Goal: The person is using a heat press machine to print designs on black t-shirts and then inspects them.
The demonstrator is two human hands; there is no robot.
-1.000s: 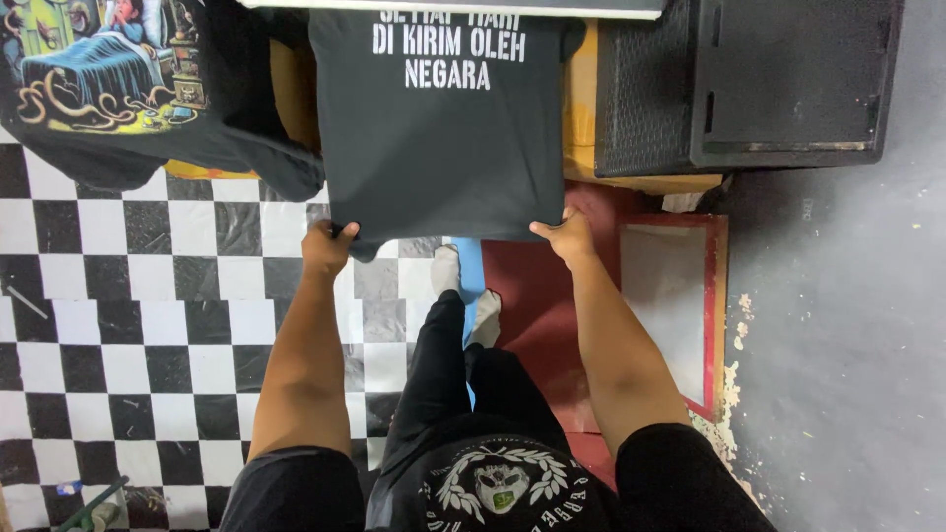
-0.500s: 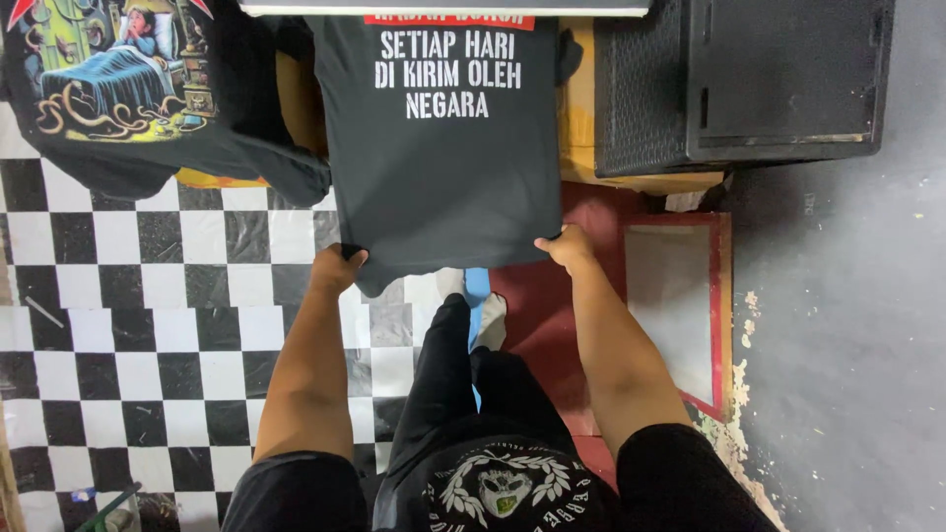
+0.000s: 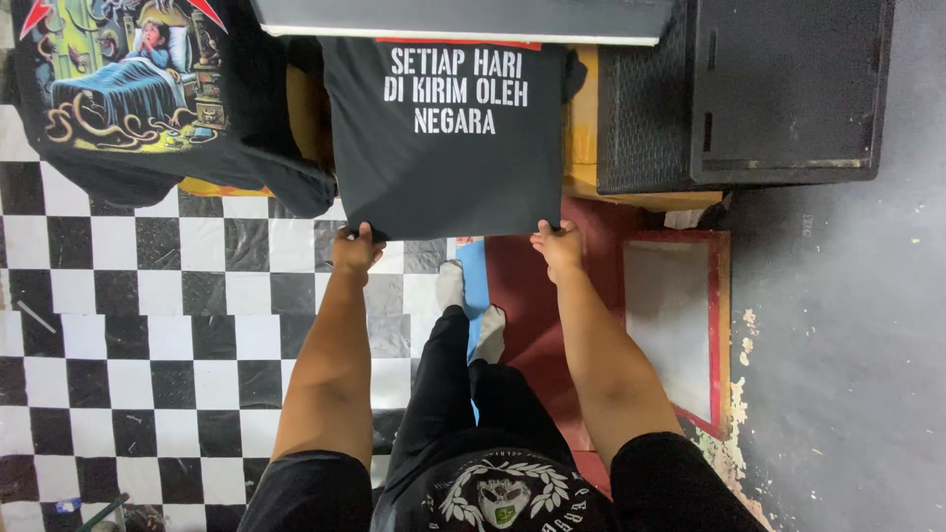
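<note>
Since a moment ago I've drawn the soft, light black shirt (image 3: pixel 448 138) nearer over the table, my left hand (image 3: pixel 355 248) and right hand (image 3: pixel 559 246) pinched shut on its near hem corners.

I stretch both my bare arms straight out in front of me. My left hand (image 3: pixel 355 248) is curled shut, pinching with thumb on top. My right hand (image 3: pixel 559 246) is level with it, also curled and pinching.
</note>
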